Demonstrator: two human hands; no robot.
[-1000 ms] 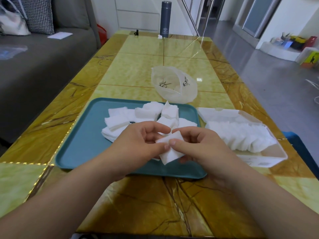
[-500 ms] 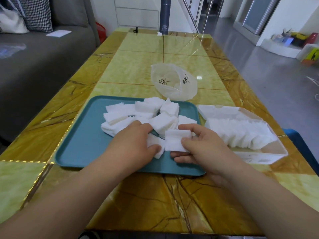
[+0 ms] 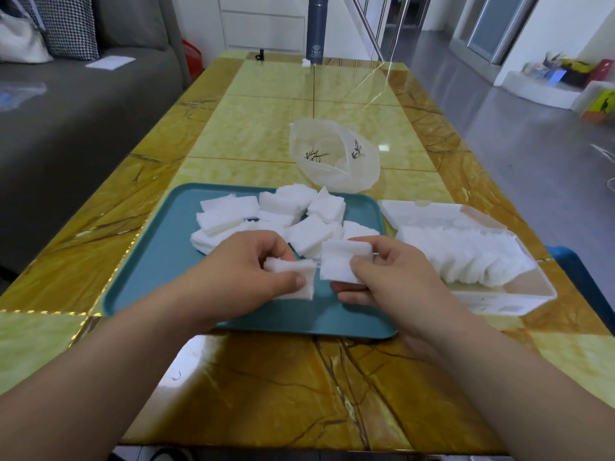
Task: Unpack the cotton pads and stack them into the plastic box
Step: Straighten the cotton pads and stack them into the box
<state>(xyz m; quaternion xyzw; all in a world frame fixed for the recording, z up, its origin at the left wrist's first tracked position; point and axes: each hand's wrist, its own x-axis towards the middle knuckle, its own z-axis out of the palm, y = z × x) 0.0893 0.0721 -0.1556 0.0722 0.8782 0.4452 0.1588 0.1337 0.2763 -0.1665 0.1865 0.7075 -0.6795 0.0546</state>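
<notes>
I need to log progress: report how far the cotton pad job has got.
Done: the bag lies emptied behind the tray, and a row of pads fills much of the plastic box. In hand: the left hand and right hand each hold some pads. Left: the loose pile on the tray.

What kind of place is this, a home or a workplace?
Most likely a home living room. A grey sofa with a houndstooth cushion stands beside the marble-patterned table, and a stair railing rises behind it.
</notes>
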